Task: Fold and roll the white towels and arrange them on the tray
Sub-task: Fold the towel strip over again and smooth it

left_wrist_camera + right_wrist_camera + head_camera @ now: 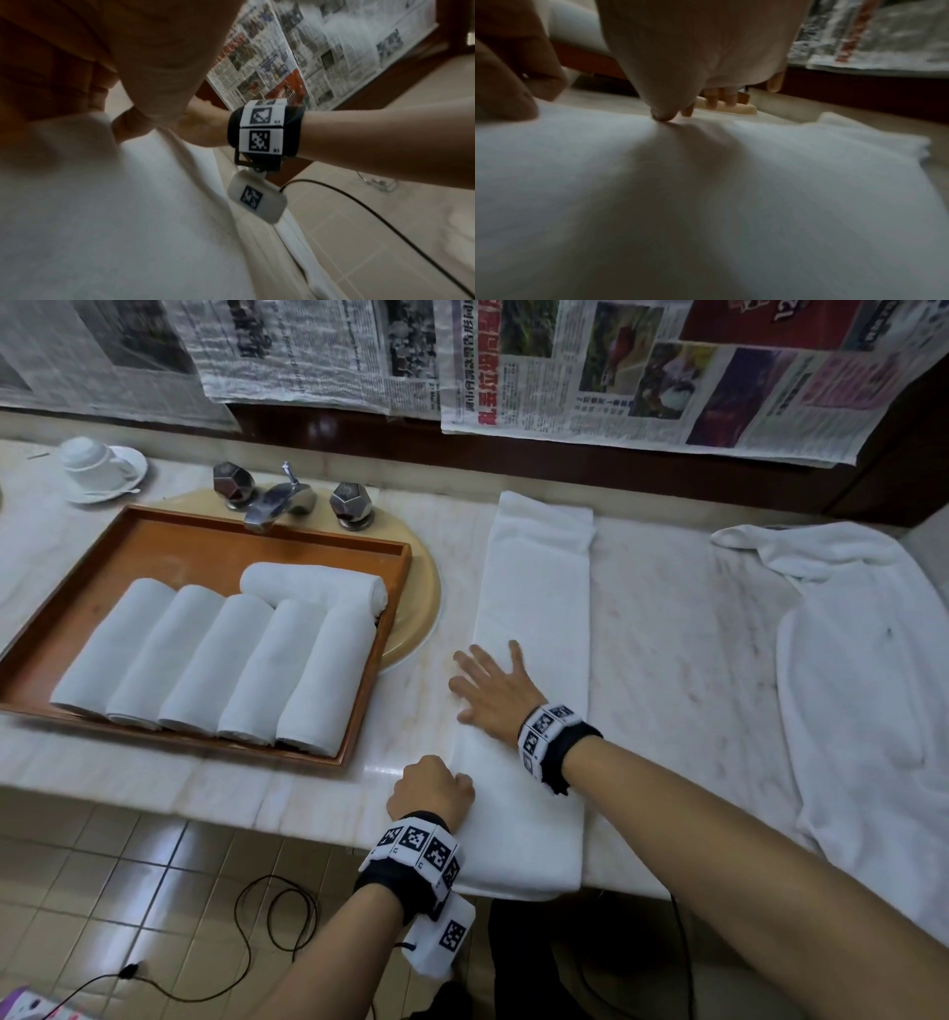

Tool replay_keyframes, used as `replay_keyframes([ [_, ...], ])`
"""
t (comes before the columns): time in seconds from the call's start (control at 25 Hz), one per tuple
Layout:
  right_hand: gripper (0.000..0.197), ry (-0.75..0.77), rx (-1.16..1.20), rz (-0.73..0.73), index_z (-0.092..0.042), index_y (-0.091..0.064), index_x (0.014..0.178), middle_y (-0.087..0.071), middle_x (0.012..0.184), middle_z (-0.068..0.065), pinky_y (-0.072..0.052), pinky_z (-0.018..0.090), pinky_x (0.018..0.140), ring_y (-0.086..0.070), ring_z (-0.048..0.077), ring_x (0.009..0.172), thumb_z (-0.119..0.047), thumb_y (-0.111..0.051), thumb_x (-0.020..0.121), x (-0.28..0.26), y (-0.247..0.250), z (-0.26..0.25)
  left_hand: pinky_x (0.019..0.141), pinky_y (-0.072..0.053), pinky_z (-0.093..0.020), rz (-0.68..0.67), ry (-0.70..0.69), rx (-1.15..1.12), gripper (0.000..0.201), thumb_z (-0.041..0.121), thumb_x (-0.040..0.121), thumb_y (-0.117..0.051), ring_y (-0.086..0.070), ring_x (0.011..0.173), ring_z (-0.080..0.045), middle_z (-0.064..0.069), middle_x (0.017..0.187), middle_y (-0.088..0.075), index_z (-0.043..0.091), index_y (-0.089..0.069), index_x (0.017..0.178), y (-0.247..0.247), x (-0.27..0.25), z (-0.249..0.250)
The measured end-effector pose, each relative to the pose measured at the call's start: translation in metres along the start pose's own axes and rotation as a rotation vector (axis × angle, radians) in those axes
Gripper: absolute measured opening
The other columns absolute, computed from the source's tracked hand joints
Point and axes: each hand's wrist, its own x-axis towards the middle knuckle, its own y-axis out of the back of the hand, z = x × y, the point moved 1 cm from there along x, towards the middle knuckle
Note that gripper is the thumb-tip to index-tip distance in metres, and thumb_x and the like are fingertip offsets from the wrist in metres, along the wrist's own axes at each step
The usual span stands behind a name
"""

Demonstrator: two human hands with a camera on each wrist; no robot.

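cup on saucer far left, by tap. wooden tray over sink holds six rolled towels. folded towel lies long on marble counter, near end over edge. left hand fisted on its left edge; right hand flat, fingers spread, pressing it. loose towel far right.

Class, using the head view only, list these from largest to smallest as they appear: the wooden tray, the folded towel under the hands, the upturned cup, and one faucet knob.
1. wooden tray
2. folded towel, though it runs nearer the camera, so this is unsure
3. upturned cup
4. faucet knob
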Motion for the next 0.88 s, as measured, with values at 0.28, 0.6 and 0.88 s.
replay_keyframes([
  [0.28, 0.065, -0.524, 0.395, -0.158, -0.016, 0.012, 0.153, 0.027, 0.158, -0.002, 0.003, 0.066, 0.113, 0.021, 0.015, 0.146, -0.039, -0.023, 0.104, -0.062, -0.047, 0.041, 0.120, 0.001, -0.043, -0.009, -0.662, 0.033, 0.062, 0.037, 0.104, -0.026, 0.007, 0.149, -0.022, -0.006, 0.162, 0.007, 0.011, -0.001, 0.154, -0.009, 0.029, 0.064],
  [0.6, 0.061, -0.536, 0.404, 0.017, -0.020, -0.021, 0.152, -0.014, 0.159, -0.001, -0.018, 0.054, 0.112, -0.019, 0.020, 0.143, -0.041, -0.040, 0.098, -0.064, -0.046, 0.060, 0.119, 0.010, -0.048, 0.013, -0.332, -0.044, 0.064, 0.041, 0.104, -0.014, 0.022, 0.146, -0.023, -0.007, 0.158, 0.024, 0.011, 0.012, 0.153, 0.005, 0.084, 0.102],
  [0.88, 0.058, -0.555, 0.355, 0.019, -0.012, -0.026, 0.151, -0.016, 0.160, 0.005, 0.000, 0.069, 0.110, -0.014, 0.021, 0.147, -0.020, -0.043, 0.097, -0.047, -0.046, 0.075, 0.118, 0.014, -0.043, -0.010, -0.410, 0.280, 0.063, 0.037, 0.104, -0.015, 0.023, 0.146, -0.017, -0.003, 0.158, 0.026, 0.012, 0.019, 0.151, 0.014, 0.124, 0.102],
])
